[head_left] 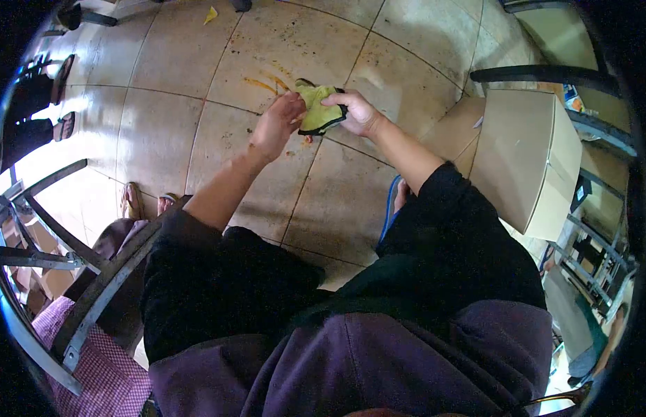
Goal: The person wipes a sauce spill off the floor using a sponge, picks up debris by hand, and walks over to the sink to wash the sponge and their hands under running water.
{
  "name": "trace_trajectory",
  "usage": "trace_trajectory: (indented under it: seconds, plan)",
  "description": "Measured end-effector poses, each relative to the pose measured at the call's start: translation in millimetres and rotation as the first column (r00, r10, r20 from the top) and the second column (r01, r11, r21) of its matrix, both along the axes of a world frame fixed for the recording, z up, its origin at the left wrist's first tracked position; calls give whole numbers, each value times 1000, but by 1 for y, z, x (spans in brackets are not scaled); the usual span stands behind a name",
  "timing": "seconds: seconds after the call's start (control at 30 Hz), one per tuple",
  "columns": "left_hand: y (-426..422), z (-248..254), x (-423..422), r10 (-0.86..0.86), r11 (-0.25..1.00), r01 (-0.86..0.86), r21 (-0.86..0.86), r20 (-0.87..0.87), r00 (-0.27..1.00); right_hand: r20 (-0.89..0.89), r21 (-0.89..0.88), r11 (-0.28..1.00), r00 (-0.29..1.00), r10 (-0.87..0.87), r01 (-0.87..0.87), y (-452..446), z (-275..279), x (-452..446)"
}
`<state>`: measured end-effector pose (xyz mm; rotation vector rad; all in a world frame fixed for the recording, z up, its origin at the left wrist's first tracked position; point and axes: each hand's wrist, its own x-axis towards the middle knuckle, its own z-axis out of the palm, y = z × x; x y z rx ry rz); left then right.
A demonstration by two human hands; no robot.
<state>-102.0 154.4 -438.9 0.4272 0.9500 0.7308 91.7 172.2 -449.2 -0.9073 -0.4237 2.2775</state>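
Note:
A yellow-green cloth piece (315, 105) with dark edging hangs above the tiled floor, between my two hands. My right hand (358, 113) grips its right side, thumb on top and fingers beneath. At its left edge is my left hand (280, 124), fingers bent against the cloth; whether they pinch it is too blurred to tell. Orange-brown streaks (262, 85) and small dark specks mark the floor behind the cloth.
A large cardboard box (512, 156) stands at the right beside metal frames. At the left is a metal frame (104, 295) with checkered cloth (104, 354). Other people's sandaled feet (130, 200) show at the left. A yellow scrap (210, 14) lies far off.

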Motion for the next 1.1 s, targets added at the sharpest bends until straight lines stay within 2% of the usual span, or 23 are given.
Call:
trace_trajectory:
  seconds: [0.03, 0.17, 0.23, 0.27, 0.33, 0.37, 0.4, 0.43, 0.47, 0.5, 0.53, 0.57, 0.63, 0.67, 0.77, 0.8, 0.83, 0.87, 0.9, 0.93, 1.0, 1.07, 1.1]
  plan:
    - [1, -1, 1, 45, 999, -42, -33, 114, 992, 46, 51, 999, 999, 3, -5, 0, 1, 1]
    - [2, 8, 4, 107, 993, -96, -62, 225, 968, -37, 42, 999, 999, 25, -24, 3, 2, 4]
    - [2, 33, 3, 50, 998, -48, -51, 32, 998, -35, 1, 1000, 999, -14, 14, 7, 2, 5]
    - [1, 38, 0, 52, 998, -50, -46, 25, 998, -42, 6, 1000, 999, -12, 12, 10, 3, 5]
    - [1, 48, -10, -46, 999, 46, -3, -220, 974, 29, -17, 998, 998, -61, 62, 25, 4, 7]
    - [1, 50, -19, -40, 999, 42, 3, -234, 972, 59, 7, 997, 996, -72, 72, 36, -3, 9]
    - [0, 49, -29, -137, 988, 152, 38, -262, 955, 199, 127, 984, 969, -148, 124, 47, -1, 9]
    - [-2, 48, -38, -231, 963, 260, 65, -294, 928, 344, 284, 948, 907, -243, 146, 61, -11, 10]
    - [-5, 47, -47, -225, 964, 256, 66, -306, 925, 461, 437, 889, 814, -354, 140, 77, -21, 10]
    - [-9, 47, -54, -304, 937, 346, 45, -379, 874, 651, 639, 762, 603, -461, -108, 94, -25, 17]
    - [-13, 47, -62, -381, 902, 432, 15, -447, 809, 715, 698, 594, 344, -609, -400, 109, -21, 21]
    - [-18, 45, -68, -381, 902, 431, 8, -456, 804, 712, 702, 595, 353, -607, -392, 123, -19, 23]
    - [-26, 38, -82, -374, 839, 544, 22, -703, 605, 861, 478, 730, 96, -499, -489, 149, -10, 20]
    - [-25, 33, -90, -374, 840, 543, 16, -708, 599, 861, 482, 730, 105, -498, -485, 163, -18, 16]
    - [-21, 10, -121, -256, 871, 488, 53, -799, 544, 660, 543, 566, -102, -745, -620, 191, -63, -7]
    - [-15, -2, -136, -147, 875, 459, 156, -817, 557, 663, 547, 568, -96, -742, -615, 193, -68, -21]
    - [-8, -6, -147, -39, 866, 429, 255, -822, 568, 733, 411, 586, -129, -668, -698, 191, -71, -36]
    - [2, -11, -159, -41, 868, 429, 250, -825, 564, 788, 267, 582, -174, -591, -769, 189, -74, -51]
    - [13, -11, -168, 25, 858, 418, 298, -837, 546, 580, 388, 462, -179, -795, -797, 175, -80, -68]
    - [24, -9, -173, 89, 846, 408, 344, -845, 528, 585, 386, 464, -177, -791, -797, 164, -74, -83]
    - [48, -15, -178, 108, 860, 400, 318, -878, 466, 715, 202, 488, -213, -666, -849, 142, -56, -108]
    - [86, -43, -194, 253, 790, 445, 421, -886, 390, 636, 192, 303, -116, -763, -933, 117, -68, -122]
    - [104, -36, -188, 319, 724, 546, 423, -906, 279, 667, 177, 255, -74, -741, -951, 105, -59, -126]
